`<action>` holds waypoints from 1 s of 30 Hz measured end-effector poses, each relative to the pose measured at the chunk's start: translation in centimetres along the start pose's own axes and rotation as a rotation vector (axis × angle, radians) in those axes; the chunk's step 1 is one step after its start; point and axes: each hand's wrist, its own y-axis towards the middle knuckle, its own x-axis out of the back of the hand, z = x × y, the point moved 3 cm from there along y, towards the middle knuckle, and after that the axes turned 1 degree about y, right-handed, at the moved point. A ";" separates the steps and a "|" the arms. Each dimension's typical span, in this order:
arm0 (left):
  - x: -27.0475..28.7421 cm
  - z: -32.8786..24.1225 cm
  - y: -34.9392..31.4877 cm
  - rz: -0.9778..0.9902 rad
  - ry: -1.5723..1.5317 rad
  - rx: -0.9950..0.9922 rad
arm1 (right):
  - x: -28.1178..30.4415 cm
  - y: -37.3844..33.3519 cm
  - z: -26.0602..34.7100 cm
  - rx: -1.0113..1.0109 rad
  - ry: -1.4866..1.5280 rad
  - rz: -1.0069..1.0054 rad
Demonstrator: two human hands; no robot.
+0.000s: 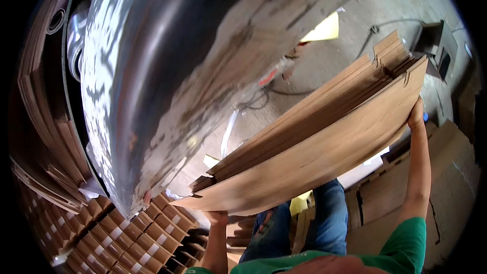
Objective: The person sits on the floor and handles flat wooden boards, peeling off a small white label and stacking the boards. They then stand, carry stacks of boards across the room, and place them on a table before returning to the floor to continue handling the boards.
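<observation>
A stack of flattened cardboard boxes [304, 152] is held up in front of me, tilted, its long side running from lower left to upper right. Slots and flaps show along its far edge. My right hand [416, 114] grips the stack's right end, with the fingers partly hidden behind the board. At the lower left corner, my left hand [217, 217] is closed on the near edge, its fingers mostly covered by the cardboard. A large shiny, silvery curved surface [167, 71] rises just beyond the stack, on the left.
Rows of small brown boxes [127, 246] with white labels stand at lower left. Tall cardboard stacks [45, 111] line the left side. A dark metal box-like object [436, 48], a cable and a yellow sheet [323, 28] lie on the concrete floor. More flat cardboard [446, 172] lies at right.
</observation>
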 end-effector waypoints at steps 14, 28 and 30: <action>4.5 7.8 24.4 0.090 -0.187 -0.189 | -8.7 14.7 -5.1 0.286 0.280 0.049; -7.7 10.9 25.2 0.373 0.161 0.029 | -11.0 27.2 -11.1 0.338 0.343 0.037; -8.3 11.0 24.8 0.381 0.544 -0.015 | -11.5 27.2 -10.8 0.336 0.392 -0.086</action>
